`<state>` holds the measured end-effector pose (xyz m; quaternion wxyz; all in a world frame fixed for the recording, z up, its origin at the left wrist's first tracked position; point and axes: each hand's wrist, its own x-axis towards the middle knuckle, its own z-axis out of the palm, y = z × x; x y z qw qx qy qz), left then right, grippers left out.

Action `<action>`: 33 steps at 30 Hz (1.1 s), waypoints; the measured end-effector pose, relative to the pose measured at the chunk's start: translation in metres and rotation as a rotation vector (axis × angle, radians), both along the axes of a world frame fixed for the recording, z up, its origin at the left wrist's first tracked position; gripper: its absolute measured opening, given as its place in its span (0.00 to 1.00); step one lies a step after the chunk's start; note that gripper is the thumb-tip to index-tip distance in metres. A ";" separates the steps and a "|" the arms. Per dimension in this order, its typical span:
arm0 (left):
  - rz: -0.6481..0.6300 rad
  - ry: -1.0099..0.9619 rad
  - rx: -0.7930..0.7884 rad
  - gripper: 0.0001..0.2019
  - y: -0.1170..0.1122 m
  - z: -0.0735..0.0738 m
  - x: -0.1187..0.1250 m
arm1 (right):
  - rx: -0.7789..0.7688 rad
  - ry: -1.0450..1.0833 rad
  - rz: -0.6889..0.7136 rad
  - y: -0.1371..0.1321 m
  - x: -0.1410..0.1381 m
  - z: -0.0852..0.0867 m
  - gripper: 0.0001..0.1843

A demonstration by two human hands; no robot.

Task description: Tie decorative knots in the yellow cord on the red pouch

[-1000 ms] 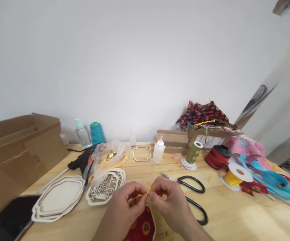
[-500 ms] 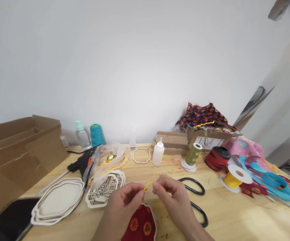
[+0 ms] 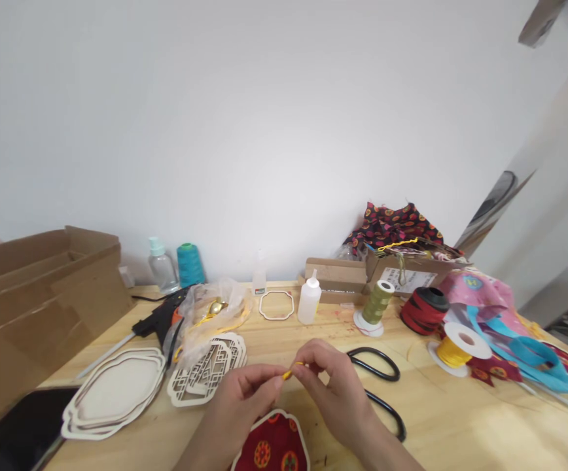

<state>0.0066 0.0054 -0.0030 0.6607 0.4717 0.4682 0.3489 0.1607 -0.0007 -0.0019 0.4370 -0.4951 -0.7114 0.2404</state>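
Observation:
My left hand (image 3: pixel 242 402) and my right hand (image 3: pixel 330 389) meet just above the wooden table (image 3: pixel 461 418), fingers pinched together on a short yellow cord (image 3: pixel 290 371) held between them. Right below the hands lies a red patterned fabric piece (image 3: pixel 271 448) with a white edge, partly cut off by the frame's bottom. Black scissors (image 3: pixel 379 386) lie just right of my right hand.
Stacks of pale wooden cutouts (image 3: pixel 117 389) and lattice cutouts (image 3: pixel 208 369) lie at left, beside a glue gun (image 3: pixel 159 317), a plastic bag (image 3: pixel 215 307) and a cardboard box (image 3: pixel 38 301). A glue bottle (image 3: pixel 309 297), thread spools (image 3: pixel 377 301), a yellow spool (image 3: pixel 455 347) and ribbons (image 3: pixel 519 340) sit at the right.
Both hands rose slightly off the red fabric piece. The fingertips parted a little, then closed together again on the yellow cord.

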 end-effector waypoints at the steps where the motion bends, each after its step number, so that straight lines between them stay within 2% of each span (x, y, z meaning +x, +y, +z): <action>1: -0.004 -0.013 -0.026 0.14 0.000 -0.001 0.000 | 0.019 -0.027 0.002 0.000 0.000 0.000 0.08; 5: 0.007 -0.118 -0.109 0.14 -0.001 -0.001 0.001 | 0.054 -0.088 0.009 -0.003 0.001 0.005 0.07; 12: 0.011 -0.193 -0.130 0.12 -0.004 0.006 0.003 | 0.064 -0.107 0.026 -0.006 0.004 0.011 0.07; 18: 0.001 -0.235 -0.137 0.13 -0.002 0.003 0.003 | 0.094 -0.062 -0.001 -0.006 0.003 0.011 0.07; 24: 0.011 -0.302 -0.140 0.11 -0.001 0.005 0.000 | -0.171 0.221 0.042 -0.005 -0.002 0.008 0.06; 26: 0.003 -0.325 -0.142 0.11 -0.001 0.006 0.000 | -0.203 0.273 0.059 -0.004 -0.003 0.006 0.07; 29: 0.003 -0.329 -0.155 0.10 -0.001 0.006 0.001 | -0.169 0.225 0.052 -0.003 -0.003 0.003 0.09; 33: 0.013 -0.308 -0.175 0.11 -0.002 0.007 0.002 | -0.027 0.033 -0.006 -0.004 -0.003 0.001 0.08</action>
